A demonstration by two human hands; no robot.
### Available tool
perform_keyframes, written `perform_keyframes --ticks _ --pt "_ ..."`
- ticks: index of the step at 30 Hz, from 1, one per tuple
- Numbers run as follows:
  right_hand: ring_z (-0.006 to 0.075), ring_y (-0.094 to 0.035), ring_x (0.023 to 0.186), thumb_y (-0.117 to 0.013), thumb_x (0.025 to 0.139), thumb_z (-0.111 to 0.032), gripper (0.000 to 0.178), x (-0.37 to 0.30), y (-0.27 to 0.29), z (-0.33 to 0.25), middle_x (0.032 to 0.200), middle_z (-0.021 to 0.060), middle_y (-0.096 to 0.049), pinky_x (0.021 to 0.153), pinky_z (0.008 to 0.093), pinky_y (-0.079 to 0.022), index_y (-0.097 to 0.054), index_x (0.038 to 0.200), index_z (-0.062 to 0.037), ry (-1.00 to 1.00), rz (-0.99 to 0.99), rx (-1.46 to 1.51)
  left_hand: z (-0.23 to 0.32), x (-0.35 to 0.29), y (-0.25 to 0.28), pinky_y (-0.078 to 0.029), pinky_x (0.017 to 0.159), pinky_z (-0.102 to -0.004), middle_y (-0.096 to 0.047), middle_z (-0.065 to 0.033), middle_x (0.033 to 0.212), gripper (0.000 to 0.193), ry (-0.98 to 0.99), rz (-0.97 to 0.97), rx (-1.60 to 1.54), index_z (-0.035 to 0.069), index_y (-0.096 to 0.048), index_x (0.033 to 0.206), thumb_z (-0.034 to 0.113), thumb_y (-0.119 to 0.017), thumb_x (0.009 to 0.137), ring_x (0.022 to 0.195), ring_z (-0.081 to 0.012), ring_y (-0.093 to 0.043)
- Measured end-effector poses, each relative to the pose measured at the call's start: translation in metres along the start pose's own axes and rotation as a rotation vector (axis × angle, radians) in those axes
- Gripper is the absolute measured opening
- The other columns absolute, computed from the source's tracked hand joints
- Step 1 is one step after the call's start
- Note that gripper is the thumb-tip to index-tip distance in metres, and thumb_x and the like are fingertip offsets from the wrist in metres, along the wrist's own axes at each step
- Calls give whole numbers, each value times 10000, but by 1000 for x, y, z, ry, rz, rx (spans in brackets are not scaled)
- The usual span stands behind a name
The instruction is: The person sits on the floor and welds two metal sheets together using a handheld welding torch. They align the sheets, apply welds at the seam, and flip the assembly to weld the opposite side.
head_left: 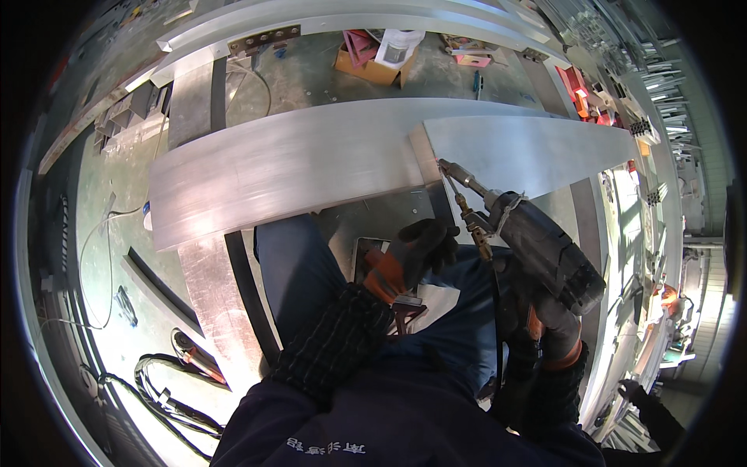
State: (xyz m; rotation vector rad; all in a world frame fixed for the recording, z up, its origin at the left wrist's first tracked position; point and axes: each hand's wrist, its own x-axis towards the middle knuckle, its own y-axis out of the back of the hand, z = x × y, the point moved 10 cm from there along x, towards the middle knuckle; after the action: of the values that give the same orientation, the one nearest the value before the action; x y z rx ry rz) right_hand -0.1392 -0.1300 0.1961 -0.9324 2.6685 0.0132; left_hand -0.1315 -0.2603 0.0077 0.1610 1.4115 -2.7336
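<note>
Dark jacket cloth (pixel 420 412) fills the bottom of the head view; beyond it, the gloved right hand (pixel 548 315) wraps the grip of a power tool (pixel 548 249), which slants up-left over the lap, its tip near the seam between two silvery panels (pixel 288 167). Its body is black, scuffed and bulky, with a metal nose and a brass fitting (pixel 471 224) alongside. It looks rigid and rear-heavy, best held by the grip and steadied under the body; the slim nose seems easiest to knock. Gloved left-hand fingers (pixel 436 237) curl partway; whether they pinch anything small, I cannot tell.
</note>
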Motion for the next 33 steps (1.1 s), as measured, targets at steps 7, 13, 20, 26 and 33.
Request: perform_keyframes --ticks 7,13,20,26,33 --pt "254 -644 1201 -829 814 -480 917 -4 -4 -4 1380 184 -635 989 368 -523 -484 1521 -8 -15 53 -54 -1 0 0 -490 625 -282 -715 -83 870 486 -10 -9 -12 -37 -688 1200 423 -595 1074 712 -137 -631" --pt "203 -681 980 -834 793 -477 929 -4 1 1 1298 167 -659 804 331 -559 -487 1504 8 -29 77 -63 0 1 0 -495 628 -285 -713 -84 858 495 -34 -14 0 -40 -686 1200 431 -607 1067 708 -138 -631" --pt "209 -687 997 -849 780 -508 918 -3 2 1 1317 160 -661 835 328 -564 -532 1459 22 -69 88 -154 -2 2 1 -493 625 -283 -713 -82 853 463 4 -23 -27 -31 -688 1183 411 -611 1070 689 -130 -625" --pt "205 -676 984 -835 784 -552 922 -3 -1 -4 1283 159 -670 826 326 -551 -540 1444 20 -17 123 -189 -5 4 2 -487 621 -277 -711 -75 850 445 -8 -34 -29 -17 -691 1170 409 -611 1070 687 -123 -622" --pt "167 -672 802 -825 762 -556 998 -4 -13 -10 1224 168 -683 674 282 -531 -478 1497 23 -31 149 -200 -1 1 0 -480 611 -270 -707 -70 845 431 2 -24 -39 -11 -686 1170 401 -631 1060 680 -118 -618"
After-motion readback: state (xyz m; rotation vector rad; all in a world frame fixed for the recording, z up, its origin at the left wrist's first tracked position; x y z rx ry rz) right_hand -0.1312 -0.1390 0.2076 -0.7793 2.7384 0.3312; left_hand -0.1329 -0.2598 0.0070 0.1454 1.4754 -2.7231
